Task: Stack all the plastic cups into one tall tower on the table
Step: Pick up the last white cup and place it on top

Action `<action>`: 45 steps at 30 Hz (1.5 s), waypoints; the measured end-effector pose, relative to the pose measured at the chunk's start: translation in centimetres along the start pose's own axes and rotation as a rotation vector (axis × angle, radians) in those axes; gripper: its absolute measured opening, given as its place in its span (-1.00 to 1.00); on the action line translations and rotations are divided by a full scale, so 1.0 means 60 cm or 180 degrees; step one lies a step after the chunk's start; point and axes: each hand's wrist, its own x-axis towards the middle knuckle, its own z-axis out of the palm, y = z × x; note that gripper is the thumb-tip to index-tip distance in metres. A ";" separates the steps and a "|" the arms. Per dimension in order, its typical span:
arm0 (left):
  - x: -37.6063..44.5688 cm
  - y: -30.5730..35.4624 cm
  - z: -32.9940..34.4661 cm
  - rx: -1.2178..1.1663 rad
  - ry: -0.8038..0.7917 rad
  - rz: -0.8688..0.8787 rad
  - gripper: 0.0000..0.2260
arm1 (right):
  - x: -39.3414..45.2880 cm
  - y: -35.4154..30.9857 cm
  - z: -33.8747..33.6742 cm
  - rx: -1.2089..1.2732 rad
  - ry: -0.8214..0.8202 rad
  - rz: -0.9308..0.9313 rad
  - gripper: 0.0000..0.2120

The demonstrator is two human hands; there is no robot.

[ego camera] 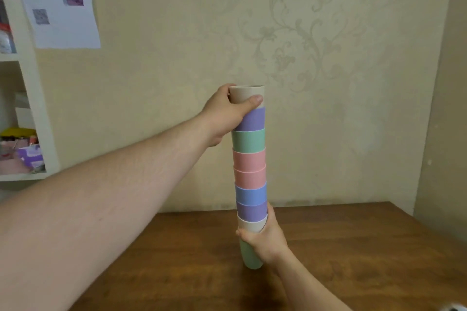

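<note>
A tall tower of nested plastic cups (249, 166) stands upright on the brown wooden table (353, 247). From the top its cups are beige, purple, green, two pink, blue, purple, white and green. My left hand (227, 113) wraps around the beige top cup (246, 94), thumb across its front. My right hand (265, 237) grips the tower near its base, around the white cup and the green bottom cup (249, 257), which rests on the table.
A patterned beige wall rises right behind the table. A white shelf unit (27, 118) with boxes and clutter stands at the left, with a paper sheet (59, 2) taped above it.
</note>
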 end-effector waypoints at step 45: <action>-0.194 -0.473 0.074 0.0754 -0.0277 -0.1153 -0.35 | 0.056 0.063 0.010 -0.1150 -0.0555 0.0279 -0.30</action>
